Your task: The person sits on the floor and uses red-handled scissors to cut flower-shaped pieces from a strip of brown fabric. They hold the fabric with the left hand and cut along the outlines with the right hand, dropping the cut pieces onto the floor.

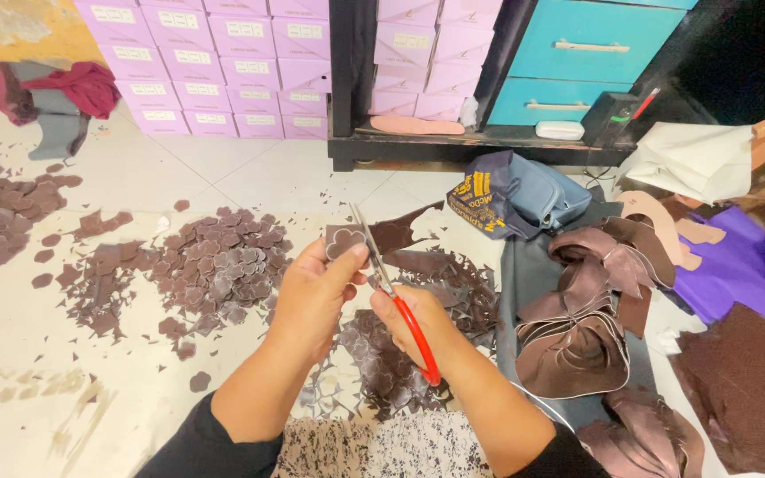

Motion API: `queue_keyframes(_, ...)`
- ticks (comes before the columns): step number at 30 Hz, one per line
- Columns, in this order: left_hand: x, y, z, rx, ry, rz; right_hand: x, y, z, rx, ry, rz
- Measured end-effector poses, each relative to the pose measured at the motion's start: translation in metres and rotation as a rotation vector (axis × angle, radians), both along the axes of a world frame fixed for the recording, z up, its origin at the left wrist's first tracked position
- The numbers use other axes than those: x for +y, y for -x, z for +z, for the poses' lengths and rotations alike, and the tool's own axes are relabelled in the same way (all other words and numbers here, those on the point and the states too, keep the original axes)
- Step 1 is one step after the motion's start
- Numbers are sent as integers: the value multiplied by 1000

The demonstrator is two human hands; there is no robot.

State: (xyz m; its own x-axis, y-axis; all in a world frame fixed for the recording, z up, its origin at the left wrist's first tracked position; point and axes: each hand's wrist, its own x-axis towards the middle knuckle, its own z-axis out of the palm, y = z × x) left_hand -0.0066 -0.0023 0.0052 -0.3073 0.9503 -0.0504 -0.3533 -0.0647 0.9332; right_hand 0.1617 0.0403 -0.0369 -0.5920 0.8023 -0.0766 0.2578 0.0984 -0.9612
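Note:
My left hand (312, 296) pinches a small brown flower-shaped leather piece (344, 240) between thumb and fingers, held up over the floor. My right hand (418, 323) grips red-handled scissors (400, 305), whose blades point up and lie against the right edge of the piece. A sheet of brown leather with punched-out shapes (382, 363) lies below both hands.
A heap of cut brown flower shapes (219, 265) lies on the tiled floor to the left, with more at far left (2, 212). Brown leather strips (586, 319) and a blue bag (515, 195) sit right. Pink boxes (223, 62) and a teal drawer unit (586, 62) stand behind.

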Motion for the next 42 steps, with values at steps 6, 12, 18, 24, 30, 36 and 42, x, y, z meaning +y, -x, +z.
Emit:
queue_keyframes(6, 3, 0, -7, 181, -65, 9, -1, -2, -2, 154, 159, 93)
queue_keyframes(12, 3, 4, -11, 277, -7, -6, 3, -7, -1, 105, 8, 104)
queue_keyframes(18, 4, 7, -9, 260, -53, -12, 3, -7, 1, 102, 46, 86)
queue_keyframes(24, 0, 14, -1, 251, 66, -12, 4, -7, 5, 26, 39, 85)
queue_keyframes(30, 1, 21, -3, 298, 18, -25, 5, -8, 5, -37, 48, 69)
queue_keyframes(36, 4, 22, -12, 292, -25, -7, 6, -8, 4, -46, 34, 82)
queue_keyframes(42, 7, 23, -16, 238, -16, 34, 6, -7, 4, -19, 75, 96)
